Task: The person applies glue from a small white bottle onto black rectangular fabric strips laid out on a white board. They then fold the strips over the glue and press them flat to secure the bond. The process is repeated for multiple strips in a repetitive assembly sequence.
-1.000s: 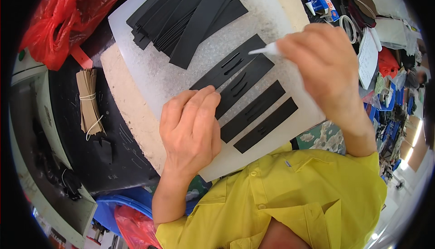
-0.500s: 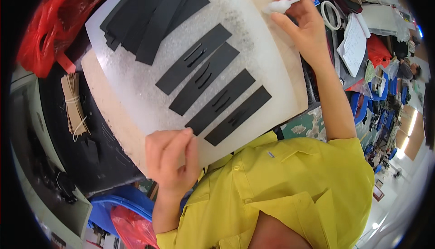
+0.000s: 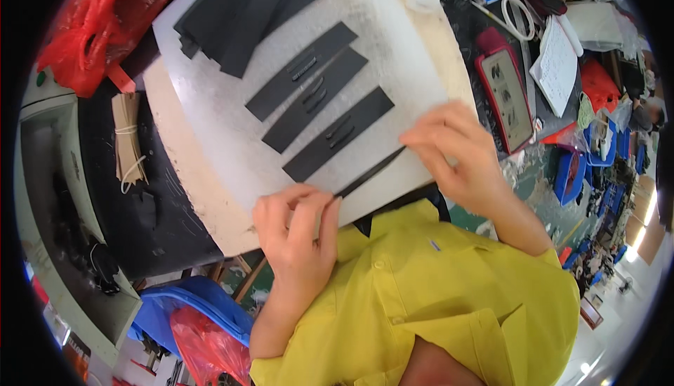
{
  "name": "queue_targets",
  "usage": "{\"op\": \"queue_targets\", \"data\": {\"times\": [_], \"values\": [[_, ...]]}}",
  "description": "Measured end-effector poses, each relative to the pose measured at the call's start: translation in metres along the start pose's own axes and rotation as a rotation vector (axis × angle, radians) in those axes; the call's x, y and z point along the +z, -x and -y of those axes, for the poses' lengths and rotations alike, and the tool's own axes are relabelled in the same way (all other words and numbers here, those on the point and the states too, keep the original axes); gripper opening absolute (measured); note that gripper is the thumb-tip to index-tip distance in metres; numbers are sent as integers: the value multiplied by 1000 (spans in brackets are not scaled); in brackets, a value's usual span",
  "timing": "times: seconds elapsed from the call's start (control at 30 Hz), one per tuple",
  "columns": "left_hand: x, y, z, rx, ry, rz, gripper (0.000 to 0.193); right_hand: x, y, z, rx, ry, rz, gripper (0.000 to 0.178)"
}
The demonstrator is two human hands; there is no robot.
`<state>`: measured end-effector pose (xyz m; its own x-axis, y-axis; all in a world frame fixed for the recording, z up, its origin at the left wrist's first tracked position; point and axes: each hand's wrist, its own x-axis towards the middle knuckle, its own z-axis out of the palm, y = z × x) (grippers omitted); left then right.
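Your left hand [image 3: 298, 235] and right hand [image 3: 456, 151] pinch the thin, floppy black strip [image 3: 371, 172] at both ends, at 6 o'clock on the white sheet [image 3: 232, 140]; keep it taut.

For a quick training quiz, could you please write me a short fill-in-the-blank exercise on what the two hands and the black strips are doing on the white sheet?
1. The left hand and the right hand hold one black strip by its two ____.
2. The number of black strips lying flat in a row on the white sheet beyond it is ____.
3. The plastic bag at the far left is coloured ____.

Missing words: ends; three; red
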<state>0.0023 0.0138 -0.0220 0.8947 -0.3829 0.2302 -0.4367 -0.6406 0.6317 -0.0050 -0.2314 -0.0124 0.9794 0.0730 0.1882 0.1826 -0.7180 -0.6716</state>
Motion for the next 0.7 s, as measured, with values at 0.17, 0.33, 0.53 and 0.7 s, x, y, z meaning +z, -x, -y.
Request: {"op": "queue_targets", "data": {"times": [0.17,0.33,0.53,0.7], "values": [[16,11,-11,-78,236,-164,27,10,11,17,-57,79,23,22],[27,1,-6,83,155,-156,29,31,27,9,-310,19,-116,35],[21,2,6,206,106,-81,34,27,42,10,-228,101,35,43],[24,5,4,193,98,-30,34,31,46,10,-176,18,107,45]]}}
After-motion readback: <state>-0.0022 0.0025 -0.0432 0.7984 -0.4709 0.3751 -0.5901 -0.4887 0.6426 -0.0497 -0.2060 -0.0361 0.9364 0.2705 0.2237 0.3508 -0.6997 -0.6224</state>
